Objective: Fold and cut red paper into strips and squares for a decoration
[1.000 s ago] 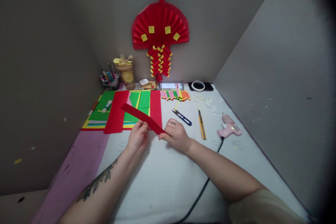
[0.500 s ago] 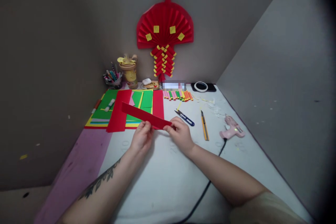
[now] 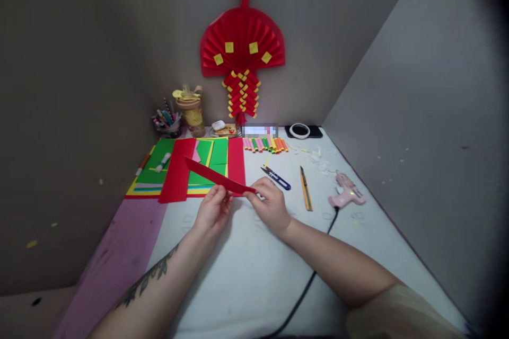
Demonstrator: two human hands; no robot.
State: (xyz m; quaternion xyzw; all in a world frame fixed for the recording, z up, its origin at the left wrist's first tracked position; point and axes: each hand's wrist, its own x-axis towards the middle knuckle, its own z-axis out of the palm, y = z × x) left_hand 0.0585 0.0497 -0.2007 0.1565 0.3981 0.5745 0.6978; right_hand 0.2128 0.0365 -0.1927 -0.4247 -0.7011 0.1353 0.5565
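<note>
Both hands hold a long red paper strip (image 3: 210, 174) above the table, its far end pointing up and to the left. My left hand (image 3: 216, 205) pinches its lower edge near the middle. At the right end, my right hand (image 3: 270, 201) grips the strip between thumb and fingers. The strip bows slightly. Beyond it lies a stack of coloured paper, with green sheets (image 3: 218, 152) and a wide red strip (image 3: 177, 175) on top. Thread snips (image 3: 276, 177) and a yellow craft knife (image 3: 306, 188) rest to the right of my right hand.
A pink glue gun (image 3: 347, 190) lies at right, its black cord (image 3: 306, 288) crossing the table. Small coloured paper rolls (image 3: 265, 144) line the back. A pen holder (image 3: 167, 124), a cup (image 3: 194, 114) and a phone (image 3: 314, 131) stand or lie behind. A red fan decoration (image 3: 243, 37) hangs on the wall.
The red strip has tilted so that less of its face shows, and it bends a little more. Both hands keep their grip. The whole view has shifted slightly.
</note>
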